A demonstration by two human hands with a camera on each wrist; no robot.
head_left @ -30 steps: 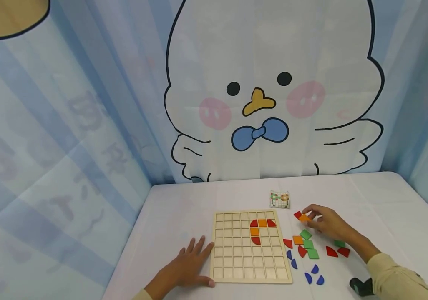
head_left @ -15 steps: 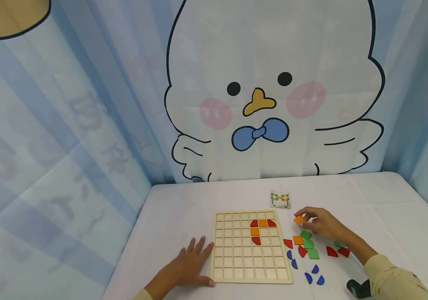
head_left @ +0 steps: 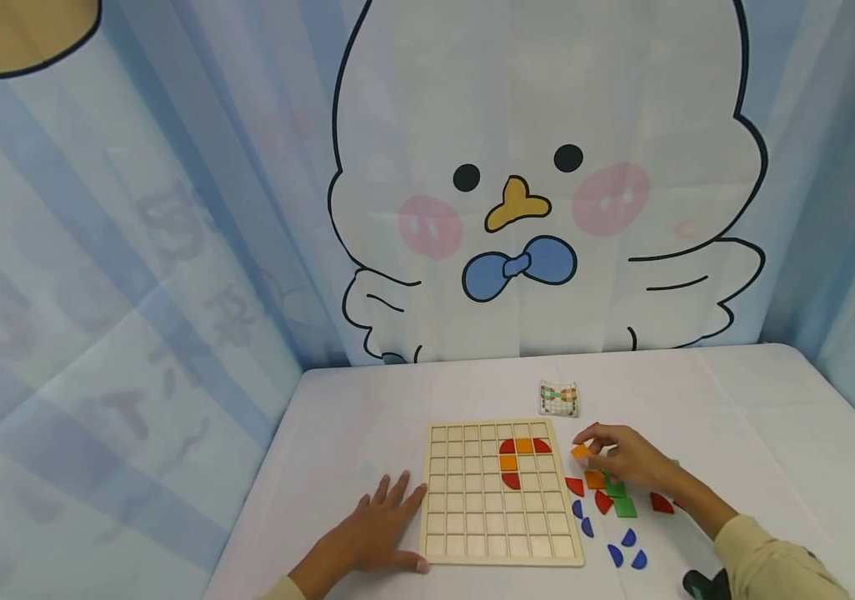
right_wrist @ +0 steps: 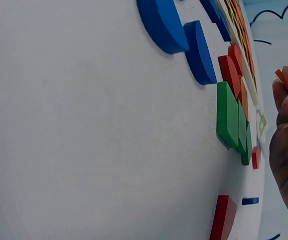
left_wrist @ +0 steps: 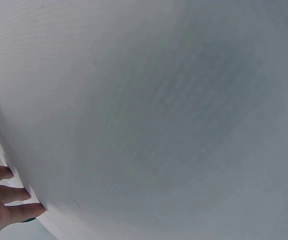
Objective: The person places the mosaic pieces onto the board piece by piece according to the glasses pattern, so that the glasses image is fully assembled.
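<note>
Between thumb and fingers, my right hand [head_left: 626, 457] pinches an orange square tile [head_left: 581, 452], just off the right edge of the wooden grid board [head_left: 502, 561]. The right wrist view shows the same orange tile [right_wrist: 281, 76] edge-on at the fingertips, off the table. My left hand [head_left: 377, 532] lies with spread fingers on the table, index finger and thumb at the board's left edge. Upper right on the board sit orange squares [head_left: 523, 446] and red rounded pieces [head_left: 511, 481]. In the left wrist view only part of the left hand [left_wrist: 3, 200] shows.
Right of the board lie green squares [head_left: 625, 507], another orange square [head_left: 594, 480], red rounded pieces [head_left: 662, 503] and several blue half-rounds [head_left: 628, 537]. A small pattern card [head_left: 559, 400] lies behind the board. A printed curtain [head_left: 435, 325] hangs behind the table.
My right hand has moved left and slightly nearer, carrying the orange tile from the far loose pieces toward the board's right edge. The left hand stays where it was.
</note>
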